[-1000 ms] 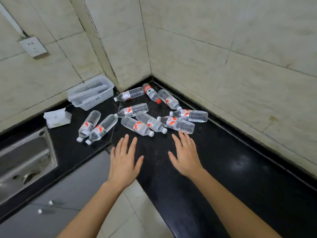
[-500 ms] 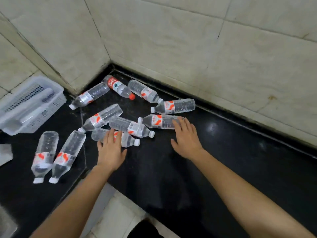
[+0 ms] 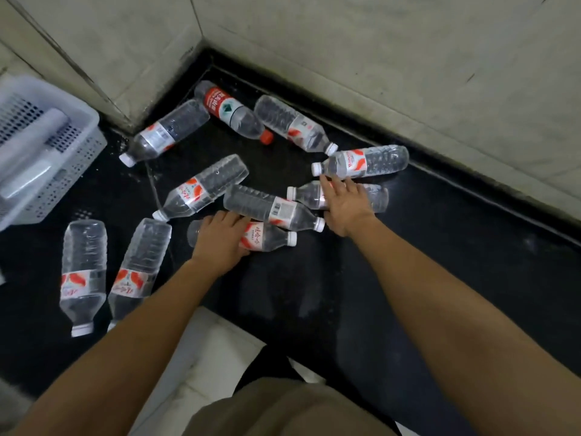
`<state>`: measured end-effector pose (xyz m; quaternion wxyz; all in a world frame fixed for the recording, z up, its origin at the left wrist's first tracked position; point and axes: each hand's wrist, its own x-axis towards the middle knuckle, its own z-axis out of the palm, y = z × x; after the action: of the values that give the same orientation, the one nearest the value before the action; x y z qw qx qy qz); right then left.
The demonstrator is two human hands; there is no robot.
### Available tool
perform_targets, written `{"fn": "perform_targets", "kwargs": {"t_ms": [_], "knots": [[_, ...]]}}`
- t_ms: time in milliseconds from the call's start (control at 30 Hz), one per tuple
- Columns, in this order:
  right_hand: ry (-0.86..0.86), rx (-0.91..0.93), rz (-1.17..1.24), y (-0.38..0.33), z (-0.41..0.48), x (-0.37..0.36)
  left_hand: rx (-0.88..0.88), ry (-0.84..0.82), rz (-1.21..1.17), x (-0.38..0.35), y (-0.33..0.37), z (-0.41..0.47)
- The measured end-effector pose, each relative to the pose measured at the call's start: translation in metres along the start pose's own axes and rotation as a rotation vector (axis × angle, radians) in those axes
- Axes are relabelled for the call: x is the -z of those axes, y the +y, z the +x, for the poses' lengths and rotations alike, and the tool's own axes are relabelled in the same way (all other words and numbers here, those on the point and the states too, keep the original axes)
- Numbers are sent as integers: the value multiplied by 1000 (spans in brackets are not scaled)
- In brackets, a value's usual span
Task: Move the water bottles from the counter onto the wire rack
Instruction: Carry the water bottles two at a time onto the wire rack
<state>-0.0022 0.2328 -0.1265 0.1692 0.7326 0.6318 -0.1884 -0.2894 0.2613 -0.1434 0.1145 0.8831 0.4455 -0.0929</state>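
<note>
Several clear water bottles lie on their sides on the black counter (image 3: 424, 262), most with red-and-white labels; one has a red label and red cap (image 3: 231, 112). My left hand (image 3: 220, 239) grips the nearest bottle (image 3: 268, 240), fingers curled over its body. My right hand (image 3: 345, 206) lies on another bottle (image 3: 375, 199), fingers stretched across it and touching it. Two bottles (image 3: 83, 272) lie side by side at the left. No wire rack is in view.
A white perforated plastic basket (image 3: 85, 146) stands at the left against the tiled wall. Beige tiled walls (image 3: 377, 58) meet in the corner behind the bottles. The counter's front edge runs beneath my forearms, with pale floor tiles (image 3: 213, 350) below.
Both hands moved forward onto bottles: the left now curls round the nearest one, the right lies across one farther back. The camera has come closer and tilted further down.
</note>
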Motion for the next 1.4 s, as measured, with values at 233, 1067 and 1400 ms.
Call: {"fn": "perform_targets", "kwargs": {"t_ms": [233, 1067, 1400], "knots": [[9, -131, -91, -1, -9, -9, 51, -92, -107, -10, 40, -11], [401, -721, 976, 58, -168, -35, 119, -117, -1001, 39, 117, -10], [1192, -910, 1472, 118, -303, 22, -277, 26, -1299, 167, 269, 9]]}}
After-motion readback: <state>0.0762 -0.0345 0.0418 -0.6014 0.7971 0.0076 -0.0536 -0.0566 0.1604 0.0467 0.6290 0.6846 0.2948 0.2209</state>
